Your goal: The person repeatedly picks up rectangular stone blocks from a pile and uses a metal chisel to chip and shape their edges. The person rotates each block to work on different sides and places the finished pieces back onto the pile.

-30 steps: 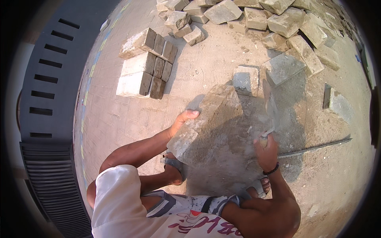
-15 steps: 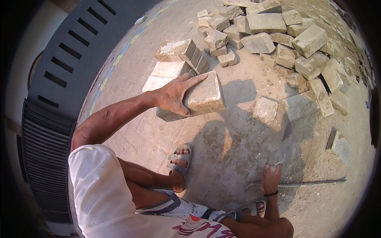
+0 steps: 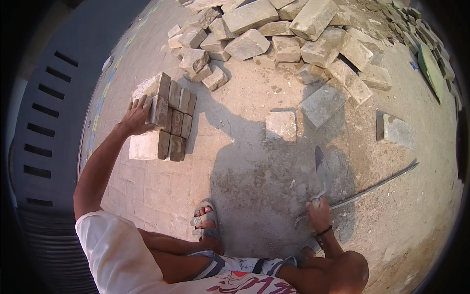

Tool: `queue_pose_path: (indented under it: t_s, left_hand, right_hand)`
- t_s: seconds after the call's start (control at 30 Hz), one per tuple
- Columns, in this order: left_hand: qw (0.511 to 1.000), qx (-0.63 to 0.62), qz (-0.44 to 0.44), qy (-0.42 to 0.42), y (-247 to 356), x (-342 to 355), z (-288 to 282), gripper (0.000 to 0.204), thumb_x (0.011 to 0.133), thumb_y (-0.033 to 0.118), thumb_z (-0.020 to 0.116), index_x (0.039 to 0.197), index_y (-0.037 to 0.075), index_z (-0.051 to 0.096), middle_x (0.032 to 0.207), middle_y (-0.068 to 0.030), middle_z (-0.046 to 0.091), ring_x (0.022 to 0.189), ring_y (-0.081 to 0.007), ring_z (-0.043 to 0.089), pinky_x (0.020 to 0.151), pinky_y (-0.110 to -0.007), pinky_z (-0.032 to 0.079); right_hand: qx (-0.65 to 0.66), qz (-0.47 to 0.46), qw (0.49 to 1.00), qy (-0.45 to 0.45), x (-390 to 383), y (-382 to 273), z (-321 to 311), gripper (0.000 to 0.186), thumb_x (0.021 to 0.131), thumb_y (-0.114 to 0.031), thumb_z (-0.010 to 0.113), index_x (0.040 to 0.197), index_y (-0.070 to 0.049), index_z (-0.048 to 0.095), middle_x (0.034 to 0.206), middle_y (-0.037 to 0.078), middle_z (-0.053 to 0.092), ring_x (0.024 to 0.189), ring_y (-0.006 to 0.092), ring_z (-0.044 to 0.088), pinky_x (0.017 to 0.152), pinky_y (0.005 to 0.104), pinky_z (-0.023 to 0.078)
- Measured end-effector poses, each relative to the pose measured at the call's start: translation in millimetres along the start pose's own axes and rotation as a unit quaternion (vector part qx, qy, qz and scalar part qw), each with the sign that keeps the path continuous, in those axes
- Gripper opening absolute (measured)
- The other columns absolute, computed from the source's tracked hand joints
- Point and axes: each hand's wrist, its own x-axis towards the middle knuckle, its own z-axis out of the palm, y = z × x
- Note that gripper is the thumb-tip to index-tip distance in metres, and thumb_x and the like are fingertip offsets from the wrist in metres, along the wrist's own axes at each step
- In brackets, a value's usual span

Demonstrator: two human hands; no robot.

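Note:
My left hand (image 3: 136, 116) is wrapped around a pale paving brick (image 3: 159, 111), fingers over its far edge. That brick sits in the top layer of a neat stack of bricks (image 3: 177, 146), flush beside its neighbours. Down at the right, my right hand (image 3: 319, 215) is closed on the handle of a trowel (image 3: 322, 171). The trowel's pointed metal blade is held away from me above the dusty ground. Part of the handle is hidden inside my fist.
A loose heap of bricks (image 3: 249, 17) spreads across the far side. Single bricks lie nearer: a square one (image 3: 281, 126), a larger block (image 3: 323, 104) and one at right (image 3: 397, 131). A thin rod (image 3: 374, 185) lies past my right hand. A dark slotted gate (image 3: 46, 132) stands at left.
My left hand has carried the brick from in front of the stack onto its top layer. My right hand still grips the trowel. The whole view has shifted.

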Motion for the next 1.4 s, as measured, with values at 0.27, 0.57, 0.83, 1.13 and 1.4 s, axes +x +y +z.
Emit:
queue_pose_path:
  t_s: [0.27, 0.57, 0.83, 1.13, 1.4]
  left_hand:
    - [0.939, -0.062, 0.313, 0.129, 263, 82, -72, 0.099, 0.085, 0.046, 0.071, 0.157, 0.009, 0.015, 0.151, -0.0235, 0.032, 0.135, -0.0485, 0.034, 0.114, -0.051, 0.032]
    - [0.956, -0.268, 0.097, 0.073, 487, 176, -20, 0.130, 0.062, 0.051, 0.086, 0.158, 0.008, 0.008, 0.142, -0.0361, 0.031, 0.131, -0.0508, 0.034, 0.108, -0.052, 0.035]
    - [0.971, -0.151, 0.170, 0.075, 458, 140, -162, 0.106, 0.063, 0.042, 0.082, 0.150, 0.011, 0.030, 0.137, -0.0314, 0.046, 0.131, -0.0471, 0.039, 0.105, -0.054, 0.033]
    - [0.942, -0.028, 0.319, -0.098, 432, 50, -169, 0.102, 0.060, 0.034, 0.083, 0.146, 0.005, 0.036, 0.142, -0.0307, 0.038, 0.134, -0.0472, 0.032, 0.114, -0.054, 0.029]
    - [0.847, -0.379, 0.246, 0.281, 401, 36, -57, 0.130, 0.064, 0.036, 0.090, 0.155, 0.000, 0.005, 0.156, -0.0275, 0.017, 0.147, -0.0402, 0.017, 0.119, -0.048, 0.022]
  right_hand:
    - [0.037, -0.030, 0.999, 0.014, -15, 16, -7, 0.039, 0.087, -0.030, 0.067, 0.112, -0.001, 0.058, 0.102, 0.022, 0.067, 0.102, 0.0408, 0.064, 0.086, 0.0447, 0.049]
    - [0.080, -0.018, 0.992, 0.100, -33, 13, -68, 0.030, 0.087, -0.020, 0.067, 0.107, 0.000, 0.059, 0.097, 0.020, 0.068, 0.093, 0.0378, 0.067, 0.082, 0.0415, 0.051]
    - [0.104, 0.001, 0.987, 0.125, -54, 50, -95, 0.034, 0.086, -0.018, 0.067, 0.111, 0.002, 0.056, 0.096, 0.021, 0.067, 0.092, 0.0369, 0.067, 0.081, 0.0416, 0.051]
    - [0.144, -0.080, 0.984, 0.068, -11, -8, -81, 0.044, 0.090, -0.028, 0.065, 0.118, 0.003, 0.052, 0.094, 0.025, 0.064, 0.093, 0.0412, 0.066, 0.078, 0.0456, 0.049]
    - [0.098, -0.196, 0.976, 0.002, 1, -91, -78, 0.041, 0.092, -0.026, 0.062, 0.118, 0.003, 0.051, 0.092, 0.028, 0.065, 0.091, 0.0462, 0.064, 0.077, 0.0496, 0.050]
